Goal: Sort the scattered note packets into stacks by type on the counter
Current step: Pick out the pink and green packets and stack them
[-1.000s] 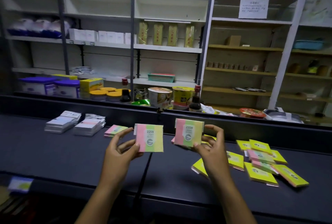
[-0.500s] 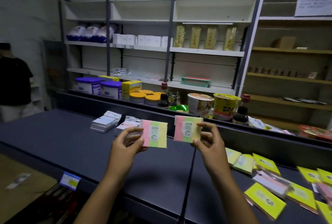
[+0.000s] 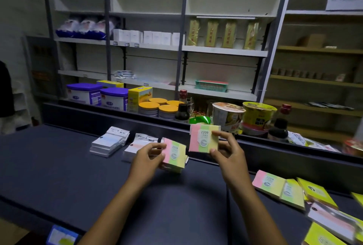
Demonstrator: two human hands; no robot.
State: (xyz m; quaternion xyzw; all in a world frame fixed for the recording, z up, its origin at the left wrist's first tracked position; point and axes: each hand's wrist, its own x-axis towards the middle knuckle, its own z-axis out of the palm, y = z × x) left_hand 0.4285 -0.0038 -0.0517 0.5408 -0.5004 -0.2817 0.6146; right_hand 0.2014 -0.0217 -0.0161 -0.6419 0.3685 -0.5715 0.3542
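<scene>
My left hand point(image 3: 146, 156) holds a pink, green and yellow note packet point(image 3: 175, 154) low over a small stack of the same kind on the dark counter point(image 3: 59, 166). My right hand point(image 3: 225, 150) pinches a second packet of that type point(image 3: 203, 141), marked 2209, upright above the counter. Two stacks of white packets stand to the left: one stack point(image 3: 110, 142) farther left, the other point(image 3: 137, 144) partly behind my left hand. Scattered packets lie at the right: a tri-colour one point(image 3: 268, 183), yellow ones point(image 3: 316, 192) and a pink-striped white one point(image 3: 332, 220).
A raised dark ledge point(image 3: 275, 152) runs along the back of the counter. Behind it stand tins point(image 3: 114, 98), jars with orange lids point(image 3: 149, 108), noodle cups point(image 3: 227, 115) and dark bottles point(image 3: 279, 125). Shelving fills the wall. A person in dark clothes point(image 3: 5, 91) stands at the far left.
My left hand has lowered its packet down and left onto the tri-colour stack. The right hand keeps its packet raised. The view has swung left, pushing the scattered packets toward the right edge.
</scene>
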